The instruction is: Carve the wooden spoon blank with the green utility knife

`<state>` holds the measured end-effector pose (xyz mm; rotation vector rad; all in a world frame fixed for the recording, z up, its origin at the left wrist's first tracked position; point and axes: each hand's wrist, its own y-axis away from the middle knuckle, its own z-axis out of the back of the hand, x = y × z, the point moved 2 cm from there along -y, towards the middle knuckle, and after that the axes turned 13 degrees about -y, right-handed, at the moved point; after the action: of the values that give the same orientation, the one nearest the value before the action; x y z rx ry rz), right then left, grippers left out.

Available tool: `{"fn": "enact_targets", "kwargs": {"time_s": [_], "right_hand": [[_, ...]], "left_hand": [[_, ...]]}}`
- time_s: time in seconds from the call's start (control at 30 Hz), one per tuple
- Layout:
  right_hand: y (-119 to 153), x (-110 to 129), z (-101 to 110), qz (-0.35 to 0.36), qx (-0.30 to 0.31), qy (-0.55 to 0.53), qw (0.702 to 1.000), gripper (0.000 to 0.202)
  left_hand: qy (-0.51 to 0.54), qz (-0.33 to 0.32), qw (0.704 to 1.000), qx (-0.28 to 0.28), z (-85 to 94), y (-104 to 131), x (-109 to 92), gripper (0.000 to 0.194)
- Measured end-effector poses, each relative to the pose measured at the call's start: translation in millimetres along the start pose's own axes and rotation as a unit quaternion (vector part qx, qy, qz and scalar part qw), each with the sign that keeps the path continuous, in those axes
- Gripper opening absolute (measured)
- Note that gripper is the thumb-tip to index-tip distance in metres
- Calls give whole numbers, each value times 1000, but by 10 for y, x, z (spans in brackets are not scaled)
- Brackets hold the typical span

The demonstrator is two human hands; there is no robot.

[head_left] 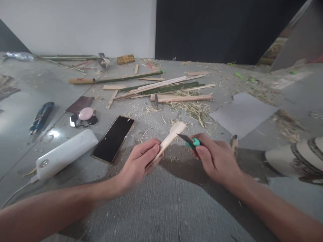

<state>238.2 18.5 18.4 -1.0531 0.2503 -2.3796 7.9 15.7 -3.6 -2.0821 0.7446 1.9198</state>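
Note:
A pale wooden spoon (168, 139) with a roughly shaped head slants up and to the right, and my left hand (141, 158) is closed around its handle. My right hand (217, 158) grips a utility knife (193, 142) with a teal body and a dark blade. The blade points left, its tip close to the spoon's neck; whether the two touch I cannot tell. Below both hands lies the grey floor (161, 201). Nearest to my left forearm are a dark-screened phone (113, 137) and a white power bank (67, 153) with a cable.
Bamboo and wood strips (166, 87) lie ahead among shavings (195, 109). To the right are a sheet of paper (243, 112) and a patterned pale cylinder (295, 158). Pliers (42, 116) and a brown leather-like scrap (80, 104) lie left. A wall (88, 27) stands behind.

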Motion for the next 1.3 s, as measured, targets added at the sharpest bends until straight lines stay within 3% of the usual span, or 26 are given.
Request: {"fn": "enact_targets", "kwargs": {"time_s": [0.73, 1.07, 1.3], "right_hand": [[-46, 111, -55, -59, 56, -107, 991, 38], [-28, 156, -40, -6, -5, 11, 1000, 34], [-44, 165, -73, -39, 7, 2, 999, 33]], "left_hand": [[-15, 19, 999, -47, -31, -6, -16, 37], [26, 15, 999, -24, -13, -5, -4, 37], [26, 13, 998, -48, -16, -17, 10, 36]]}}
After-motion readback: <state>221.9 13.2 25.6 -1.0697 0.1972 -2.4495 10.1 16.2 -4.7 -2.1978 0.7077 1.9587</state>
